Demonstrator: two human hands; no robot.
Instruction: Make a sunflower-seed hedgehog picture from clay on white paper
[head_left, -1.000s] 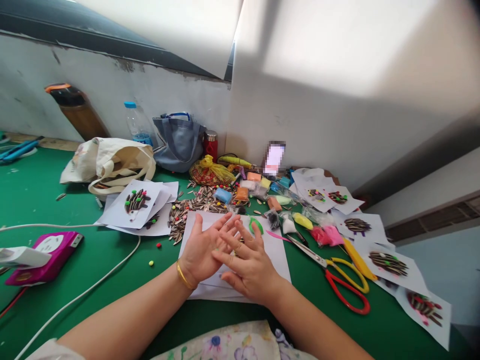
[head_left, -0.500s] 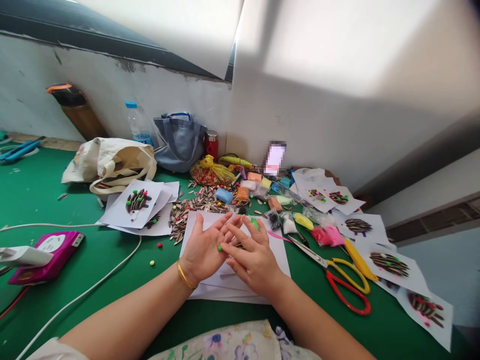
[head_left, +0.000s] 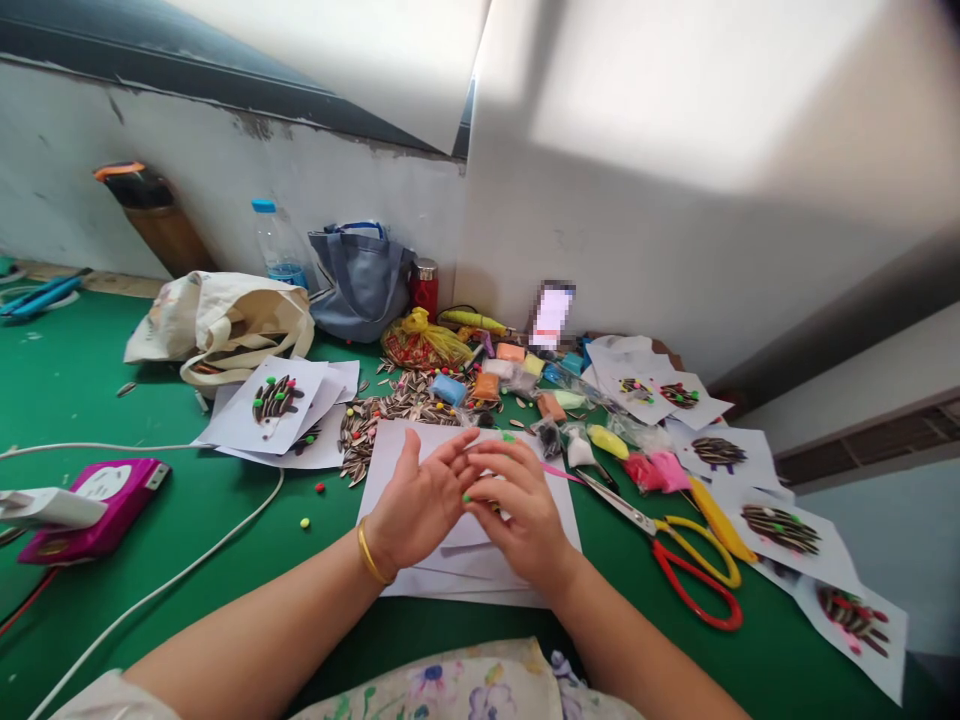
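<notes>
My left hand [head_left: 425,492] is open, palm up, over a stack of white paper [head_left: 480,575]. Between thumb and index finger, my right hand [head_left: 523,505] pinches a small green clay ball [head_left: 467,498] at the edge of the left palm. Behind the right fingers a bit of green clay [head_left: 509,437] shows on the paper. The hands cover most of whatever else lies on the top sheet. Sunflower seeds [head_left: 390,405] lie in a heap just beyond the paper's far left corner.
Scissors [head_left: 652,525] with red and yellow handles lie to the right, beside a yellow tool [head_left: 720,520]. Packets of coloured clay [head_left: 606,440] spread behind. Finished seed hedgehog sheets [head_left: 780,525] line the right; more sheets [head_left: 259,425], a cable [head_left: 225,545] and a magenta box [head_left: 112,500] are left.
The green ball, hidden at first, came into sight on the left palm under the right fingers. Now the right thumb and index finger have closed on it and lifted it toward the palm's edge.
</notes>
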